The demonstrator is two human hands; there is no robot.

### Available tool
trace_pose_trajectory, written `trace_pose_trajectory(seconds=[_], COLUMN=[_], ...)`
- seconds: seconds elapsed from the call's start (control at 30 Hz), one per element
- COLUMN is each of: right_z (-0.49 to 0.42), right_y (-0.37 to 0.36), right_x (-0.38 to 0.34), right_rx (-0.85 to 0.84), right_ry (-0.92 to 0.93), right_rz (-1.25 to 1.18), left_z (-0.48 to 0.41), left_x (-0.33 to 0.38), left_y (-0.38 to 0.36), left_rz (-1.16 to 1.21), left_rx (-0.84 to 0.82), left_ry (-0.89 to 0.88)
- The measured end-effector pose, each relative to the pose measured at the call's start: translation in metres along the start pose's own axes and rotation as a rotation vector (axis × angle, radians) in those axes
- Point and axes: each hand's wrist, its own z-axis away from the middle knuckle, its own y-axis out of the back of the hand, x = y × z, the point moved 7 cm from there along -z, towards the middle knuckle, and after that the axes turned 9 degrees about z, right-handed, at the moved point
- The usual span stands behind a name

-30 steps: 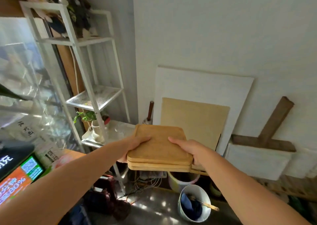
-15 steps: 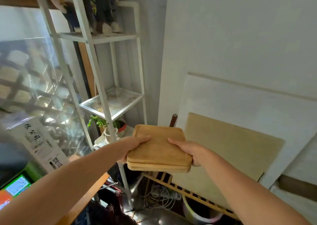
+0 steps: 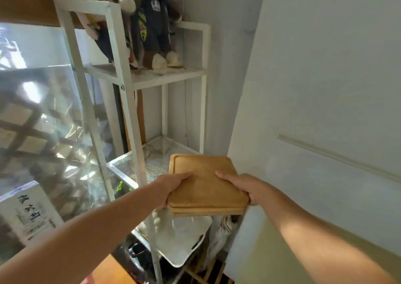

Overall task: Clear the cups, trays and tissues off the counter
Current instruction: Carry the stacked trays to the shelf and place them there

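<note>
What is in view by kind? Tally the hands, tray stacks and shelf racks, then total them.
Bare hands: 2, the left hand and the right hand, both gripping the stack
Stack of tan square wooden trays: 1, tray count unclear
Tall white metal shelf rack: 1
Total: 4

A white metal shelf unit [image 3: 138,82] holds stuffed toys [image 3: 152,27] on top.
</note>
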Motion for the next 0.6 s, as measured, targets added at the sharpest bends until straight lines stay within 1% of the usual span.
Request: trace_pose_trajectory(seconds=[0.1, 0.2, 0.27, 0.33, 0.4, 0.47, 0.6], right_z=[-0.031, -0.065, -0.088, -0.11, -0.132, -0.156, -0.197], right_y=[0.003, 0.002, -0.001, -0.006, -0.012, -0.022, -0.051], right_x=[-0.032, -0.063, -0.085, -0.107, -0.13, -0.151, -0.18], right_rx=[-0.062, -0.135, -0.168, -0.206, -0.246, -0.275, -0.309], right_ry=[0.038, 0.086, 0.113, 0.145, 0.183, 0.23, 0.299], right_rz=[0.133, 0.206, 0.25, 0.277, 0.289, 0.314, 0.39], left_z=[-0.021, -0.039, -0.047, -0.057, -0.068, -0.082, -0.101], left_x=[0.003, 0.011, 0.024, 0.037, 0.046, 0.051, 0.059], left_y=[0.004, 0.009, 0.015, 0.019, 0.023, 0.024, 0.019], left_rz=[0.097, 0.175, 0.195, 0.193, 0.222, 0.312, 0.497], left_rx=[0.085, 0.203, 0.297, 0.344, 0.372, 0.388, 0.317], left_ry=[-0.023, -0.031, -0.035, -0.037, -0.05, -0.073, -0.072])
